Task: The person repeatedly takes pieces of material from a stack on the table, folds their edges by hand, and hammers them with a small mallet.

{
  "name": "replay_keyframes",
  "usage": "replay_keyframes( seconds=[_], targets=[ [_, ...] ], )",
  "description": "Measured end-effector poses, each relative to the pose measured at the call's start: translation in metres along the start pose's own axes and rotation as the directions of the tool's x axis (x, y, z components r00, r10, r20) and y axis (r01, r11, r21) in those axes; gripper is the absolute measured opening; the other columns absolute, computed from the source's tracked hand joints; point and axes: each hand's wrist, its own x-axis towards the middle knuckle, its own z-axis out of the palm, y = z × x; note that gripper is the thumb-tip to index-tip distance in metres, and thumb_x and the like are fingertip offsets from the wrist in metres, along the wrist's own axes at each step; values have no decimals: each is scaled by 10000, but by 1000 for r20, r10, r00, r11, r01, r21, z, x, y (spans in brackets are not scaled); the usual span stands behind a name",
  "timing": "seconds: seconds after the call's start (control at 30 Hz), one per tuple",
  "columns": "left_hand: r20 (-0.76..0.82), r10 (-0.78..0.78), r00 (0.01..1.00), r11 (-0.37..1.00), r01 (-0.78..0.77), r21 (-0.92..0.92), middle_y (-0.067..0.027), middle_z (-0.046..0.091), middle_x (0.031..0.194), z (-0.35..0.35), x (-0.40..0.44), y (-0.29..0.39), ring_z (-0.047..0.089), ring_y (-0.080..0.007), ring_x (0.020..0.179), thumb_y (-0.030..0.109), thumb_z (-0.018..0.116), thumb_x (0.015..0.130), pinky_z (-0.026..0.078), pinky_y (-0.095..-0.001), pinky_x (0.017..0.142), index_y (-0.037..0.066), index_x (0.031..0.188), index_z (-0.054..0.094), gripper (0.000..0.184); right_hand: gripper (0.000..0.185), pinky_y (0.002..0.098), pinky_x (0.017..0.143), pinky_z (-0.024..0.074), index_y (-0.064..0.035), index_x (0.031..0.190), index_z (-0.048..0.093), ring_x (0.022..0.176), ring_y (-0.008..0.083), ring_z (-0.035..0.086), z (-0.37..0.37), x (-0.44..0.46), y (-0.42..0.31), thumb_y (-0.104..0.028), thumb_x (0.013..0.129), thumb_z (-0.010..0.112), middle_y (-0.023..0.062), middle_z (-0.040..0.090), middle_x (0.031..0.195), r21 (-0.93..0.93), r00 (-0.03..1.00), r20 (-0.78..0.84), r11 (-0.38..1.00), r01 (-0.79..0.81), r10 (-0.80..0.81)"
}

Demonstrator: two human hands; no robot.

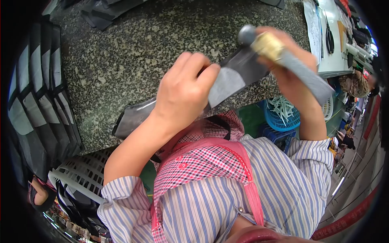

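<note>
A long black leather-like piece [253,67] with a light grey patch lies along the near edge of the stone worktop [121,52]. My left hand [184,85] is closed over the middle of this piece, fingers curled and pressing it to the stone. Above the piece's far right end, my right hand [291,56] is wrapped round a hammer [304,75]. The hammer has a round grey face, a yellowish band at its middle and a long flat grey end. Motion blurs it, and I cannot tell whether it touches the piece.
Stacked black pieces with grey patches [34,109] line the worktop's left side. More dark pieces [107,12] lie at the back. Below the edge are a blue basket of white strips [279,115] and a white basket [81,172]. Scissors [329,38] lie on a white table.
</note>
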Motion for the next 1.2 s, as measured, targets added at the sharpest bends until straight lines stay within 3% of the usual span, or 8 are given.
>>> replay_keyframes(
  seconds=[0.07,0.27,0.57,0.7,0.87,0.93,1.03,1.2],
  targets=[
    [23,33,999,997,-35,66,-79,538,825,8,9,1,550,-230,749,30,610,648,497,-328,605,11,835,627,189,267,283,847,507,41,1130,618,1006,186,633,-25,9,-17,-33,874,628,131,646,1167,133,975,-3,966,-220,222],
    [93,-82,992,996,84,-17,-72,540,804,-3,13,2,559,-243,739,41,685,695,498,-334,598,19,834,630,151,290,323,590,519,-113,1075,605,733,283,665,3,-5,-13,-123,799,694,85,657,909,145,933,264,946,-289,244],
    [168,23,986,989,-47,138,-80,565,833,-13,7,11,555,-231,726,18,670,685,491,-316,593,16,865,643,183,429,308,734,547,-50,1152,627,835,250,700,-4,-8,-19,-64,736,731,130,684,1020,176,983,116,970,-165,146],
    [145,-222,964,966,237,-101,-101,607,849,-22,4,3,594,-251,734,20,736,709,492,-339,608,7,892,673,194,451,303,695,530,-48,1136,624,814,278,690,10,-11,-19,-41,695,718,132,677,1016,181,950,268,960,-213,161],
    [120,31,992,997,-39,70,-94,582,843,-18,-4,3,570,-242,720,12,701,693,487,-333,600,-13,893,652,208,481,301,659,528,-25,1165,615,780,258,697,2,-3,-25,-32,695,714,145,682,1020,-46,970,212,993,-111,118],
    [109,73,991,989,-87,124,-87,553,838,-17,-4,9,547,-234,713,9,635,663,485,-322,603,-28,867,630,207,494,297,681,537,-19,1181,602,784,262,698,8,-10,-31,-7,701,718,162,675,1032,188,995,22,978,-95,92],
    [132,-29,991,999,33,-32,-98,580,855,-24,-6,1,568,-243,723,-7,693,667,490,-324,606,-8,909,654,245,479,311,696,538,-30,1166,601,813,273,694,20,-12,-30,-3,706,731,153,669,1017,152,960,248,974,-168,127],
    [145,32,989,998,-40,53,-98,556,860,-29,-15,0,562,-249,769,12,636,681,496,-323,610,-1,914,632,233,416,295,613,542,-55,1122,604,770,247,696,12,1,-29,-112,718,682,110,690,937,16,995,47,996,-90,89]
  ],
)
